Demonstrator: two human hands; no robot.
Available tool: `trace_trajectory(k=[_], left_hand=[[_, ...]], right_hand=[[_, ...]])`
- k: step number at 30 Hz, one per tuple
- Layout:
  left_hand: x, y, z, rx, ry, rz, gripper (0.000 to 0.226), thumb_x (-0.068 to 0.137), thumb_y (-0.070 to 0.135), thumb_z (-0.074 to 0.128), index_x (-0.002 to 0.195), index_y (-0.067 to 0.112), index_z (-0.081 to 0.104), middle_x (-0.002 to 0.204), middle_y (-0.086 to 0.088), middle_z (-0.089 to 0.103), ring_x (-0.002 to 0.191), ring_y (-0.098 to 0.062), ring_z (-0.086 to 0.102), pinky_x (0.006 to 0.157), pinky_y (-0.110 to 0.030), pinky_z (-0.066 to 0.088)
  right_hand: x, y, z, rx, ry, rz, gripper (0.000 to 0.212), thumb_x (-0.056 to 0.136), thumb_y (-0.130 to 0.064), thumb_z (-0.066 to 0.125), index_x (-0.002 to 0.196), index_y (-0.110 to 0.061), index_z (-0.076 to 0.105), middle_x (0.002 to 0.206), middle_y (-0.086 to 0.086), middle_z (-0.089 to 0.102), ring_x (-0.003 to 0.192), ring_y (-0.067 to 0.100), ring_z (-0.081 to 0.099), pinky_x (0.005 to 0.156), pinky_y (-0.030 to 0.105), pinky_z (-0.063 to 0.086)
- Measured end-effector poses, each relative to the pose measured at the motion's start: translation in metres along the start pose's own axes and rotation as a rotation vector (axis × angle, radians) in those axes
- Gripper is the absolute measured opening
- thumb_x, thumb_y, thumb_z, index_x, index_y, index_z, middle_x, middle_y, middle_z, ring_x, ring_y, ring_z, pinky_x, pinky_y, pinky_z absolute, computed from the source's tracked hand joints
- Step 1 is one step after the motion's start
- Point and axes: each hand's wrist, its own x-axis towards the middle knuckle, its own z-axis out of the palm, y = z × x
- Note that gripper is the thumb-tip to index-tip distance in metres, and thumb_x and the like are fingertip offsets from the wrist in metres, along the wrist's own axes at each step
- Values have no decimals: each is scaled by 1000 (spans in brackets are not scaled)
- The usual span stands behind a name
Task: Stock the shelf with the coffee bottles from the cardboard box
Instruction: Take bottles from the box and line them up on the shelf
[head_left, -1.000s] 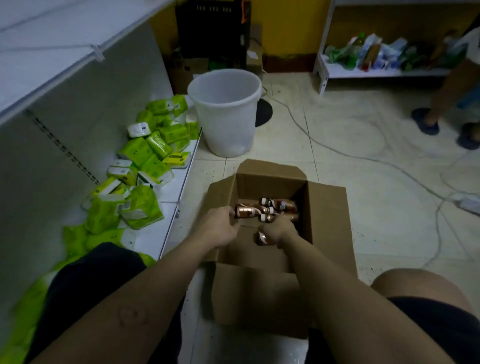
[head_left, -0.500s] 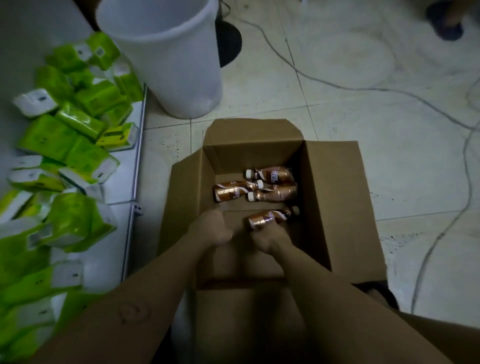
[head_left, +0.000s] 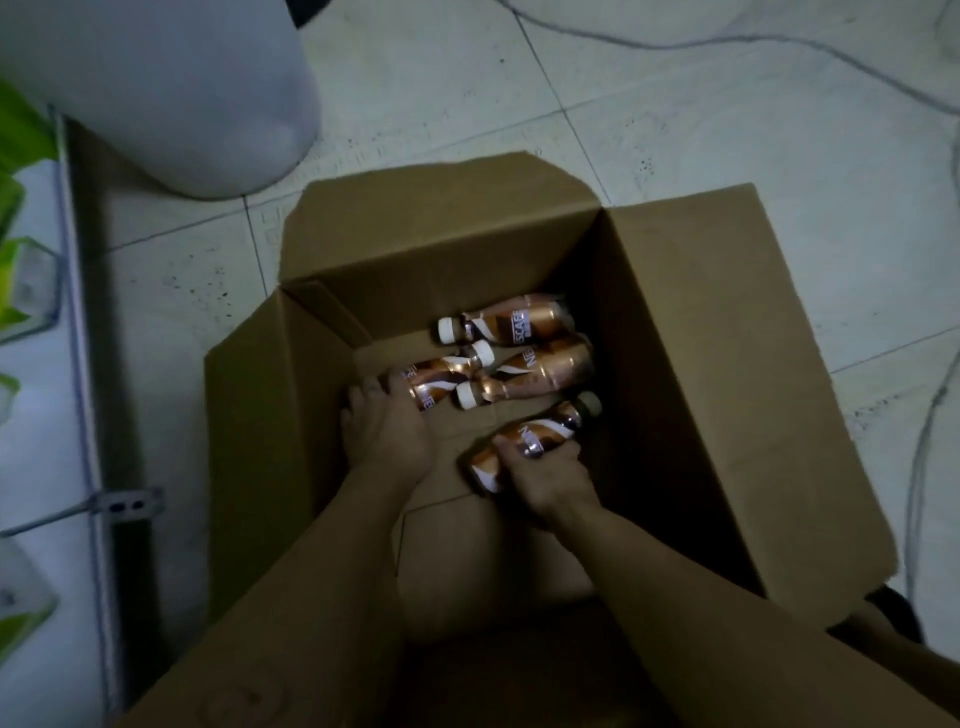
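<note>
An open cardboard box (head_left: 727, 395) sits on the tiled floor in front of me. Several brown coffee bottles with white caps lie on their sides at its bottom. My right hand (head_left: 545, 470) is closed around the nearest coffee bottle (head_left: 535, 434), whose cap points up and right. My left hand (head_left: 387, 431) rests on the base end of a second coffee bottle (head_left: 441, 382), fingers curled over it. Two more bottles (head_left: 524, 325) lie beyond, untouched. The shelf (head_left: 36, 467) runs along the left edge of the view.
A white plastic bucket (head_left: 171, 93) stands on the floor beyond the box's far-left corner. Green packets (head_left: 15, 156) lie on the low white shelf at left. Grey cables (head_left: 727, 44) trail over the tiles at right. The box flaps stand open on all sides.
The camera has tilted down and closer to the box. My right hand has closed on the nearest bottle, and my left hand has reached forward onto another bottle.
</note>
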Motion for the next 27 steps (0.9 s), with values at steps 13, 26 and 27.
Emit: trace_trajectory(k=[13,26,27], left_hand=[[-46,8,30,-508,-321,-314,99,70,18,80,147,16,17,137,-15,42,123,-35,45,98,-45,40],[-149,2,-78,-948,-325,-240,72,66,20,84,128,13,49,113,-5,59,93,-22,59,60,-27,48],[-161,1,-88,-975,-301,-240,70,66,21,84,126,14,49,110,-3,58,90,-20,59,58,-26,47]], right_hand=[[0,14,-1,490,-154,88,68,72,-30,80,132,-20,48,121,11,62,105,29,62,95,49,51],[-131,12,-50,275,-73,-251,72,72,-16,82,133,-20,43,123,7,60,107,27,61,83,42,57],[-145,10,-56,254,-61,-307,72,71,-17,83,132,-20,45,122,6,61,108,27,61,84,42,57]])
